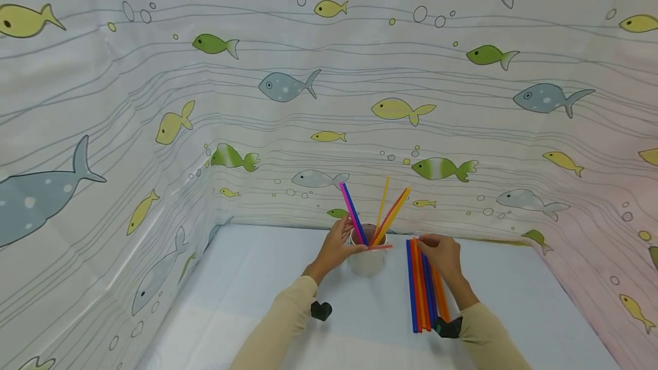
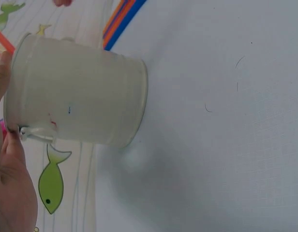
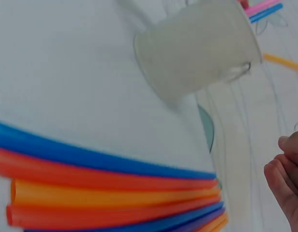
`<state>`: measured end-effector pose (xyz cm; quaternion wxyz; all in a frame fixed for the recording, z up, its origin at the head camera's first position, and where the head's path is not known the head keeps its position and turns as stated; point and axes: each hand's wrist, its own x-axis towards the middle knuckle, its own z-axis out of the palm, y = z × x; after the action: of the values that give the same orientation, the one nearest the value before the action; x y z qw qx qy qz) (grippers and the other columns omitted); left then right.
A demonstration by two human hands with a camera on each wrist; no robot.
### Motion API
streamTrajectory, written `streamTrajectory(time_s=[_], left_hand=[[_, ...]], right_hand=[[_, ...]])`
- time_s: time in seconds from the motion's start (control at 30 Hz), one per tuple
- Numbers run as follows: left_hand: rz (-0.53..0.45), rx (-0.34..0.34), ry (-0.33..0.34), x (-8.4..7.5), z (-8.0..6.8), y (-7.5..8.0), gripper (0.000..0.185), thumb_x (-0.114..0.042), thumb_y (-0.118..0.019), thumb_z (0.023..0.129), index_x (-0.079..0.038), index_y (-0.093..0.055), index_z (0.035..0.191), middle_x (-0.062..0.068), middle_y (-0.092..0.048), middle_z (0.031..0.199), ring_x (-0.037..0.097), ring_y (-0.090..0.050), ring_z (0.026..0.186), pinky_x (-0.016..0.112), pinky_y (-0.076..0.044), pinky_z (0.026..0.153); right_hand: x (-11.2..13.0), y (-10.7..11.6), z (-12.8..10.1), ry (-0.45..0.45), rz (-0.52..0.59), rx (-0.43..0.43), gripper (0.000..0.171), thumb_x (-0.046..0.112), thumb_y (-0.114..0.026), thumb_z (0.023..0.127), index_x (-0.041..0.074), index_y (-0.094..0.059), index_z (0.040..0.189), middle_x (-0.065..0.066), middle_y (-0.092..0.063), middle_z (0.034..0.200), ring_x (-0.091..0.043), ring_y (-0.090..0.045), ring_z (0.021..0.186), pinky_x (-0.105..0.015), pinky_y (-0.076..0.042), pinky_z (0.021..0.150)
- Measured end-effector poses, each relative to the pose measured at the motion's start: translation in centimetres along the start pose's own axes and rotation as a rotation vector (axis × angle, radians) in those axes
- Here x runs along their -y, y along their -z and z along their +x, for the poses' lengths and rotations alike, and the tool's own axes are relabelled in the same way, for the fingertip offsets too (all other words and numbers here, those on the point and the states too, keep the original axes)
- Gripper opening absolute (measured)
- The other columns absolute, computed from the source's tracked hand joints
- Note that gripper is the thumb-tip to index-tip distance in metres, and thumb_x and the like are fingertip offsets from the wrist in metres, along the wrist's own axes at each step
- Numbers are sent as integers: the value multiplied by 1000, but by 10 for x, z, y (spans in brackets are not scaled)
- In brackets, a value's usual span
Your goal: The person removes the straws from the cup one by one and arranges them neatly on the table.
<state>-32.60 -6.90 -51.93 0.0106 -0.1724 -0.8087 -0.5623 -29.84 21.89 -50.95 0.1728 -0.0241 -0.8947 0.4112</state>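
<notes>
A: Where does everything sit?

B: A translucent plastic cup [image 1: 367,258] stands upright on the pale surface [image 1: 267,301], near the far edge by the fish-print curtain [image 1: 205,101]. The left hand [image 1: 336,246] is curled round its left side at the rim. A few straws [image 1: 382,216] already stand in it, leaning outward: pink and blue to the left, yellow, orange and red to the right.

A: And the other hand?

B: The right hand [image 1: 442,256] rests on the far ends of a bundle of loose straws [image 1: 422,290] lying flat just to the right of the cup, blue, red and orange side by side, pointing from near to far. Its fingers are bent over the tips, and it seems to be pinching a red straw that lies across toward the cup's rim; the right wrist view shows only curled fingertips [image 3: 289,179], so I cannot tell for sure that it grips one.

A: How would these handle?

B: I'd judge the straws very light, smooth and hollow, so they roll easily and flatten or kink if squeezed. A soft pinch close to one end should lift a single one free of its neighbours. The cup looks thin-walled and light too, and with long straws leaning out of it, it could tip. Holding it on the side wall near the rim, as the left hand does, seems the steady place.
</notes>
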Motion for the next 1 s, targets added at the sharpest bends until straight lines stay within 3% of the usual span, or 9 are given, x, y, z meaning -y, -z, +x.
streamTrajectory(time_s=[0.43,0.7,1.0], left_hand=[[-2,-6,-23,1,0,1,98,-25,-81,81,-13,-20,156,10,-41,144,22,-44,134,31,-39,107],[3,-8,-68,4,0,1,99,-27,-81,79,-9,-20,155,11,-42,143,23,-46,132,32,-40,106],[-12,-11,-59,5,1,0,96,-22,-81,80,-11,-21,155,12,-41,144,25,-45,133,33,-39,107]], right_hand=[[58,-21,1,151,122,32,20,17,-77,86,3,-76,101,-9,-74,89,-22,-69,78,-26,-58,63],[86,-35,5,239,189,40,15,10,-77,84,1,-77,96,-9,-74,86,-24,-70,77,-33,-60,67],[115,-53,13,185,183,111,17,7,-76,85,0,-76,101,-10,-74,92,-26,-71,84,-37,-60,76]])
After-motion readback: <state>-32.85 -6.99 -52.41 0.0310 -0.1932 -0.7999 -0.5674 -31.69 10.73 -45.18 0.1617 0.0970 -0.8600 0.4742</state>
